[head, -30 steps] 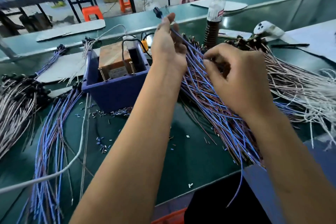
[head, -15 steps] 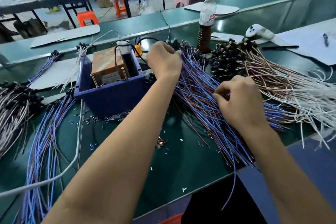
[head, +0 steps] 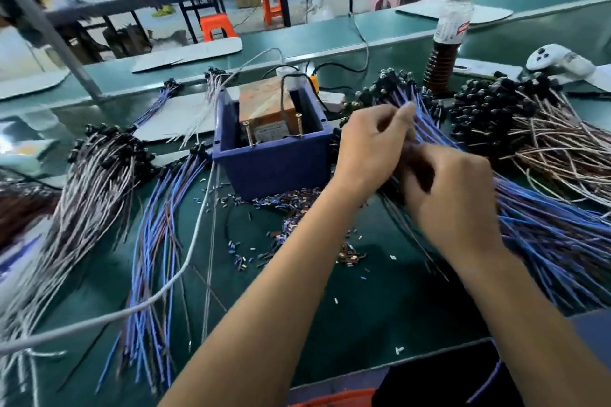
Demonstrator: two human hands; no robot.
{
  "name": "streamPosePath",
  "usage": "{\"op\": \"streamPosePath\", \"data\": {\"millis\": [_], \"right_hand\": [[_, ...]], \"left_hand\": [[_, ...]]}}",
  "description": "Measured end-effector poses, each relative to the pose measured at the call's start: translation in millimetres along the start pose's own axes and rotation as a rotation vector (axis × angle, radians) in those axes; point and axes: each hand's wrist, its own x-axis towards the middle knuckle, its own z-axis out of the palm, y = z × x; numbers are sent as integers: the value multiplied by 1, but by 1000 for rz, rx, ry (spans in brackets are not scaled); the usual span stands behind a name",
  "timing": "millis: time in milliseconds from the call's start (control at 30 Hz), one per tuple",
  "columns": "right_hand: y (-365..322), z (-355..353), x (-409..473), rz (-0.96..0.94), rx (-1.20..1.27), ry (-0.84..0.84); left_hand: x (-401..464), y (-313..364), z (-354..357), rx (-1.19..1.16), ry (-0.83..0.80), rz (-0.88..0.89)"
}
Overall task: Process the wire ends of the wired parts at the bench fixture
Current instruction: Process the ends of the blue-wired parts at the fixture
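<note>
Head view shows both hands working in one heap of blue and brown wired parts [head: 545, 235] that lies on the green bench [head: 363, 307] just right of the blue fixture box [head: 274, 162]. The left hand [head: 370, 145] has thumb and fingertips pinched together on a few blue wires near the heap's upper end; the right hand [head: 453, 205] is curled with its fingers closed among the same wires, touching the left hand, though what exactly it grips is hidden by its own back. Inside the box sits one brown block with two upright screws [head: 246, 132] at its front. Four more wire heaps can be counted: one pale pink bundle with black end caps [head: 535, 132] to the right of the worked heap, one blue and brown bundle [head: 155, 241] left of the box, one whitish bundle [head: 92, 182] further left, and a small one [head: 162, 96] behind that. One grey cable [head: 185, 268] runs across the bench from the box area towards the lower left. Many short clipped bits of insulation [head: 284, 225] lie scattered in front of the box, too many and too small to count. One bottle [head: 449, 33] stands behind the heaps, and one white controller [head: 552, 58] lies to its right. Three stools show in the background, two orange and one pink.
</note>
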Motion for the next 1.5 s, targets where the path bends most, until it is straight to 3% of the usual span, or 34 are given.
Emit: {"op": "streamPosePath", "data": {"millis": [133,333,400,533,700,833,1033,1200,1500], "right_hand": [[-47,40,-9,-138,54,-245],[-126,107,-18,-380,60,-614],[-155,131,-19,-399,105,-728],[-201,175,-15,-300,130,-907],[-210,198,-3,-245,42,-996],[-196,197,0,-290,22,-980],[-197,198,-4,-343,14,-930],[-197,203,-2,-288,37,-973],[-204,207,-1,-159,25,-1006]], "left_hand": [[-27,-12,-72,297,-165,-54],[-59,-48,-188,614,-241,-388],[-64,-62,-219,783,-188,-485],[-67,-87,-251,1134,75,-527],[-47,-109,-263,1129,100,-478],[-19,-117,-257,1104,156,-431],[-1,-124,-252,1106,109,-460],[-5,-133,-247,1139,189,-475],[-5,-135,-258,911,203,-587]]}}
